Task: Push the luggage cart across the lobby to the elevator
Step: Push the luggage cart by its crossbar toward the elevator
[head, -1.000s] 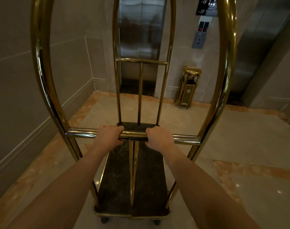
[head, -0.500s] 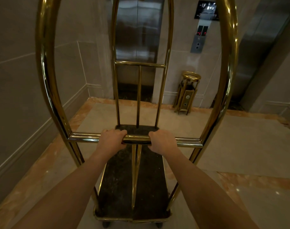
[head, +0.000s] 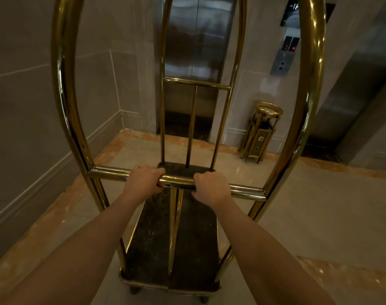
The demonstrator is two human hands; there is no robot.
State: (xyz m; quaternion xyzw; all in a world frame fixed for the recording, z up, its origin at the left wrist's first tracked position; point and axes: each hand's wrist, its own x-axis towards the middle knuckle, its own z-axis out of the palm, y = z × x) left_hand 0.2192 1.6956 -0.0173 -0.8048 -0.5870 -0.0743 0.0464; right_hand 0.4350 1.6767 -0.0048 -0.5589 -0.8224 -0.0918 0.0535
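Note:
A brass luggage cart (head: 62,84) with tall arched tubes and a dark carpeted deck (head: 194,243) stands right in front of me, with nothing on the deck. My left hand (head: 143,179) and my right hand (head: 211,183) are both wrapped around its horizontal push bar (head: 176,180), close together near the middle. Straight ahead, seen through the cart's frame, a steel elevator door (head: 198,51) is closed. The cart's far end points at it, a short stretch of floor away.
A grey panelled wall (head: 22,117) runs close along the left. A brass ashtray stand (head: 261,130) sits right of the elevator, under the call panel (head: 283,60). A second steel elevator door (head: 352,84) is at the far right. Marble floor (head: 330,216) spreads to the right.
The cart and I have rolled forward; the elevator door, call panel and ashtray stand look larger and nearer. Both hands keep the same grip on the bar.

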